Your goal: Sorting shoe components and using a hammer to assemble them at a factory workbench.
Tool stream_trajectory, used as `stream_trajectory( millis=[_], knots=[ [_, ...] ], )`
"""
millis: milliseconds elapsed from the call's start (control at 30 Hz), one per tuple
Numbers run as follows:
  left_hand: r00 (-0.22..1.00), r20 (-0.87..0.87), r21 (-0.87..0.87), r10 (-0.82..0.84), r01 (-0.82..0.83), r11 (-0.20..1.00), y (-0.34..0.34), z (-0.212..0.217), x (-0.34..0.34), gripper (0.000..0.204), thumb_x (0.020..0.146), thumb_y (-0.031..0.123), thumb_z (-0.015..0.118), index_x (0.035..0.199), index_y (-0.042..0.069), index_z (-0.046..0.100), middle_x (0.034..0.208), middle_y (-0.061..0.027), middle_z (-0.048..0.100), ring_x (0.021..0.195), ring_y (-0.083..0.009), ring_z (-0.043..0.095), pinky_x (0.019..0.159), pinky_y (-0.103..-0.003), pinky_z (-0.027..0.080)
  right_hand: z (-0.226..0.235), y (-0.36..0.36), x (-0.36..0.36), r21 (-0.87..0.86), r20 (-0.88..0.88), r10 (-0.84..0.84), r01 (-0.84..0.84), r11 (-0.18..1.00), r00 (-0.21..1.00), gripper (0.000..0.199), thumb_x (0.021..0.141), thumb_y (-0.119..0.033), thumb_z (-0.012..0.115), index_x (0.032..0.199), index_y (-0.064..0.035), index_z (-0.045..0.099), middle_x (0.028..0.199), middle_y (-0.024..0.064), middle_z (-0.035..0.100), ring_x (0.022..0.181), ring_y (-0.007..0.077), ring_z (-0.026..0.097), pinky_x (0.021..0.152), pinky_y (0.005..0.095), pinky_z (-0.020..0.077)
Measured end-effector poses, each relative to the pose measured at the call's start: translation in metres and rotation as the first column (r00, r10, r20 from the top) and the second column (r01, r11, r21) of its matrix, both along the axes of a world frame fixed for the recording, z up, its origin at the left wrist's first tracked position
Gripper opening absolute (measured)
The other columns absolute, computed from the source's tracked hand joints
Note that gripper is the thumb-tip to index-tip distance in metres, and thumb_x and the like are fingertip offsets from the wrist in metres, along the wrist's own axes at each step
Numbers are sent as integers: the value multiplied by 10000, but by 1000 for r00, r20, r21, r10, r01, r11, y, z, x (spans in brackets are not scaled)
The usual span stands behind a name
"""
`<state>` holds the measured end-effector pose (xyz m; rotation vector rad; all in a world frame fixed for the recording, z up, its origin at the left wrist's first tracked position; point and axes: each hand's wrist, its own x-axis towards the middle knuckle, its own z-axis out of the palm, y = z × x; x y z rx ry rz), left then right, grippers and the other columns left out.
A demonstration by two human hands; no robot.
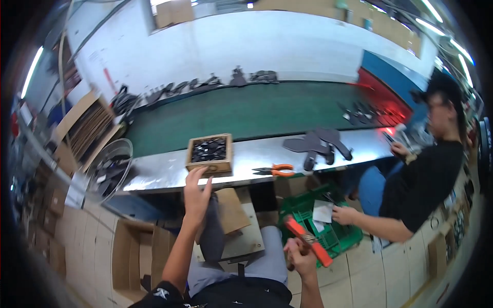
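My left hand (196, 199) reaches forward with its fingers apart, the fingertips at the front edge of a wooden box (224, 166) filled with small dark pieces. To the right and nearer my body, my right hand (305, 260) is closed around the brown handle of a mallet (321, 251) with a red head. Beside my left forearm, a dark grey sole-shaped piece (210, 236) stands blurred against a tan block (232, 210) on a pale stand (249, 241) between my knees. What holds that piece up is unclear.
Orange-handled pliers (275, 170) and dark sandal-like pieces (318, 143) lie on the metal ledge (159, 169) before a green conveyor belt (246, 110). A green crate (349, 238), an open carton (126, 251) and a clear bin (128, 149) stand around. A co-worker (436, 174) sits right.
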<state>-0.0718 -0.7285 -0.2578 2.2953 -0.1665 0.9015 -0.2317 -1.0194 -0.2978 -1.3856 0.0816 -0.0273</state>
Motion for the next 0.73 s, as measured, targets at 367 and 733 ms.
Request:
stream_trajectory(
  millis=[367, 733],
  knots=[
    [940, -340, 717, 24, 243, 653, 74, -13, 181, 152, 791, 147, 684, 809, -4, 675, 823, -190, 679, 751, -389, 651, 682, -452, 524, -20, 11, -1, 179, -100, -60, 78, 981, 993, 303, 954, -173, 581, 715, 4, 525, 473, -20, 382, 350, 54, 331, 349, 224, 282],
    [848, -514, 8, -128, 154, 988, 79, 12, 163, 193, 767, 171, 756, 843, -6, 736, 678, -159, 687, 585, -214, 671, 613, -343, 523, -5, 8, 33, 136, -121, -10, 26, 990, 993, 276, 943, -204, 613, 785, 21, 633, 484, -47, 400, 364, 32, 329, 363, 213, 271]
  ],
)
